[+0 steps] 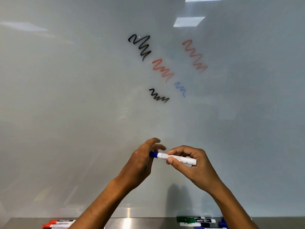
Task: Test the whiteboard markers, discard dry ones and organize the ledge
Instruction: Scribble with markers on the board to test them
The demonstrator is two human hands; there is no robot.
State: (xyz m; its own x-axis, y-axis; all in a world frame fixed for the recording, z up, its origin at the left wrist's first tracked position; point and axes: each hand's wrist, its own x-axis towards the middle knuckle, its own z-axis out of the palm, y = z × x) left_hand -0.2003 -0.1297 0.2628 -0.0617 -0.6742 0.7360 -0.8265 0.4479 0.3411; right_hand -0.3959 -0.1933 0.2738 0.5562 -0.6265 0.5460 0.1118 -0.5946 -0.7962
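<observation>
So the blue marker is held up in front of the whiteboard, lying roughly level, well above the ledge at the near bottom edge. The right hand pinches the white barrel between thumb and fingertips around the middle. The left hand is at the blue cap end, with the cap tucked against the palm and thumb side while the upper fingers look loosely spread, so I'd call it a light hold on the cap, but I can't tell for sure how tight. My guess is it's mid capping or uncapping. Handling-wise this thing should be light and stiff, a smooth plastic tube that's a bit slick, so a fingertip pinch is plenty, no need to squeeze. The best spot to grab is the printed label part of the barrel, with the other hand on the cap for a straight pull or push. Twisting sideways probably just makes it slip. The only delicate bit is the felt tip, which I can't see here. On the board there are two black squiggles, two red ones and a faint blue scribble that looks pretty washed out, so that marker might be a dry one. Down on the ledge, red markers sit at the left and a green-capped bunch at the right.
</observation>
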